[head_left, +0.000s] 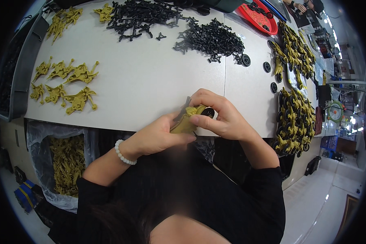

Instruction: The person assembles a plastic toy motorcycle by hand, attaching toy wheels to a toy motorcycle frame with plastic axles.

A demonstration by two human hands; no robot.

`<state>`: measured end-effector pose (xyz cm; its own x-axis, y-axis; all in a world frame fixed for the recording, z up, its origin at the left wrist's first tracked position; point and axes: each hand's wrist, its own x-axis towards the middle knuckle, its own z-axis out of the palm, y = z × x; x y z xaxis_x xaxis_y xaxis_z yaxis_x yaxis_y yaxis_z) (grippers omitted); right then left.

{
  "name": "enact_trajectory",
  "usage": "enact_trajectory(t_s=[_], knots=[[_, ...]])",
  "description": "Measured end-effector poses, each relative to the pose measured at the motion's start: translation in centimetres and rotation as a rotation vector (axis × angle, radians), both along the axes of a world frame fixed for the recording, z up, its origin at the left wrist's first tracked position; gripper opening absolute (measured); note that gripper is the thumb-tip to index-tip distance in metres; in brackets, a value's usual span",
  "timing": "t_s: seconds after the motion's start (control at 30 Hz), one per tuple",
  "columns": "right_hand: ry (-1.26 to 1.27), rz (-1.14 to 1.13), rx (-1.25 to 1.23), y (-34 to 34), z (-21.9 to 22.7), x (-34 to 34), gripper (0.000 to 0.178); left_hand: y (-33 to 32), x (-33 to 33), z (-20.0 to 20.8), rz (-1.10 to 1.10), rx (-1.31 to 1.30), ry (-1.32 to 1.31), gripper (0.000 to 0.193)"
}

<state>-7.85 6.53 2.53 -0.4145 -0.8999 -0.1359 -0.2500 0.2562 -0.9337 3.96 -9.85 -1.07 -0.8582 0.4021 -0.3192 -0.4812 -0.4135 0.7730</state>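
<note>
Close to the table's near edge, my left hand (160,133) and my right hand (221,116) both grip a yellow plastic toy motorcycle body (182,126). My left fingers wrap round its lower left part. The right thumb and fingers pinch its upper right end, beside a black wheel (208,112). A dark, thin piece (188,101) sticks up from the body, partly behind my fingers. Several yellow bodies (81,74) lie in two rows to the left. Loose black wheels (246,60) rest on the table ahead and to the right.
Two heaps of black plastic parts (140,18) (215,38) cover the far table. Yellow toy motorcycles with black wheels (295,122) are piled at right, near a red tray (268,25). A grey bin (26,69) stands at left; below, a plastic-lined container (38,154) holds yellow parts.
</note>
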Motion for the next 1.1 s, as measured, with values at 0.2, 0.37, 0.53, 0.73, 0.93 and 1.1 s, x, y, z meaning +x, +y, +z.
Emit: enact_trajectory(t_s=[0.2, 0.37, 0.53, 0.73, 0.93, 1.1], knots=[[-0.181, -0.060, 0.040, 0.0, -0.4, 0.3, 0.019, -0.2, -0.2, 0.2, -0.042, 0.034, -0.008, 0.027], [-0.313, -0.122, 0.142, -0.3, -0.1, 0.9, 0.018, -0.1, -0.1, -0.9, -0.040, 0.162, -0.058, 0.026], [-0.035, -0.160, 0.034, -0.3, -1.2, 1.1, 0.024, -0.2, -0.5, -1.0, -0.015, 0.318, -0.133, 0.026], [0.236, -0.052, 0.013, -0.1, -0.8, 0.2, 0.029, -0.4, -0.5, -1.3, -0.003, 0.363, -0.192, 0.022], [-0.070, -0.107, 0.145, -0.2, -0.3, 0.0, 0.034, -0.2, -0.1, -2.0, -0.029, 0.282, -0.112, 0.017], [0.020, -0.043, 0.087, 0.0, 0.0, -0.1, 0.029, -0.2, -0.2, -1.1, -0.068, 0.046, 0.088, 0.014]])
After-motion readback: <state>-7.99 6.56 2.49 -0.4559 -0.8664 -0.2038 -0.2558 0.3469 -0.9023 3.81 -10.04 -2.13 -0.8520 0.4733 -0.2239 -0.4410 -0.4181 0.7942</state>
